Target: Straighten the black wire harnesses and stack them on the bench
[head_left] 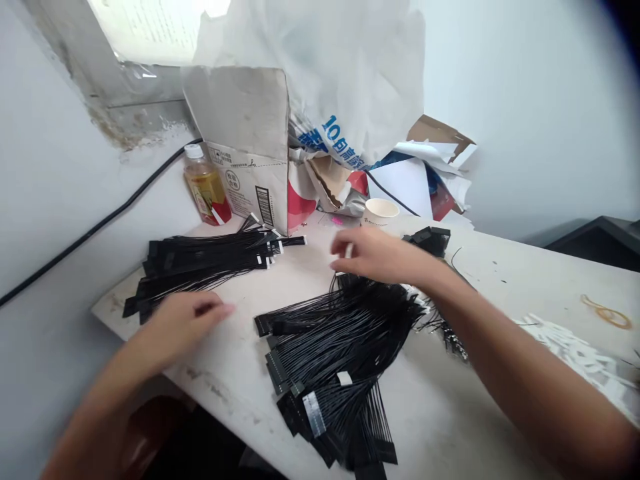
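My left hand (187, 321), smeared by motion, hovers at the table's left front edge with thumb and forefinger a little apart and nothing visible between them. Just beyond it lies a neat stack of black flat cables (200, 257) with small white end plugs. Over the far end of a larger pile of black cables (340, 333) is my right hand (367, 253), also blurred. Its fingers are loosely bent with a gap to the thumb, and no held thing shows. The pile's wide black connectors face the front and left; one bears a silvery label (314, 413).
Behind stand a juice bottle (207, 187), a cardboard box (245, 147), a big plastic bag (350, 80) and a paper cup (380, 212). Under my right forearm are more cable ends (450, 340). White strips (575, 360) and a rubber band (607, 312) lie at right.
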A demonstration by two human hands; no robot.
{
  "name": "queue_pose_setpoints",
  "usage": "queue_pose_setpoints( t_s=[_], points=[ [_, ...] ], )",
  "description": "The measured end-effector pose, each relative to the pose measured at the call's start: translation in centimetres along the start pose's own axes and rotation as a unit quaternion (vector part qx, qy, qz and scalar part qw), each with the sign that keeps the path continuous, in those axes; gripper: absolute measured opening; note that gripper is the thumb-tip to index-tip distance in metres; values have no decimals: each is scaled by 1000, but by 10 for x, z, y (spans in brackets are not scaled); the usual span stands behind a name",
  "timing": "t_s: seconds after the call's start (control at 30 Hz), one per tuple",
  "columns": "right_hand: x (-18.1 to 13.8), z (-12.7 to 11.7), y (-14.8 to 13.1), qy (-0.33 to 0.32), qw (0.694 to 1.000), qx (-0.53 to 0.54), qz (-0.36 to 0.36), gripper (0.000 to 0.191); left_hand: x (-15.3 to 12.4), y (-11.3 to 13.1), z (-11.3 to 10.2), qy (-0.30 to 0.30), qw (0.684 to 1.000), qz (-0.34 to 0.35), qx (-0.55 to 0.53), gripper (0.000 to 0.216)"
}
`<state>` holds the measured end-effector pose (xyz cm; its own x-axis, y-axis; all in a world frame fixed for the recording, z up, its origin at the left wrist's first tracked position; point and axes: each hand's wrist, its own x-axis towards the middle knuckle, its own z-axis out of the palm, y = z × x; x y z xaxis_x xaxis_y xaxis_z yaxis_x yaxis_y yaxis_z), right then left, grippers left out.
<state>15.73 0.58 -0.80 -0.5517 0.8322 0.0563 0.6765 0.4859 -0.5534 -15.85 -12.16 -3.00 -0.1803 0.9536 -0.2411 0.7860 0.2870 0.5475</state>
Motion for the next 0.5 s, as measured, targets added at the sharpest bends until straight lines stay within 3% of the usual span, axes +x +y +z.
queue_pose_setpoints(
  t_s=[0.07,0.13,0.2,0.3,0.5],
  points=[
    [33,23,-15,-26,999,-2,-35,14,17,-18,-21,179,980,-66,52,33],
    [64,46,-22,-29,999,-9,-45,16,33,-36,-40,333,938,-51,84,26],
    [88,65,-25,-24,999,-3,-43,16,45,-50,-52,348,932,-41,91,24],
    [107,82,-23,-3,999,1,-44,14,55,-61,-54,319,944,-31,81,29],
    [101,86,-26,17,998,21,-62,10,70,-64,-46,303,952,-24,32,28]
  ],
)
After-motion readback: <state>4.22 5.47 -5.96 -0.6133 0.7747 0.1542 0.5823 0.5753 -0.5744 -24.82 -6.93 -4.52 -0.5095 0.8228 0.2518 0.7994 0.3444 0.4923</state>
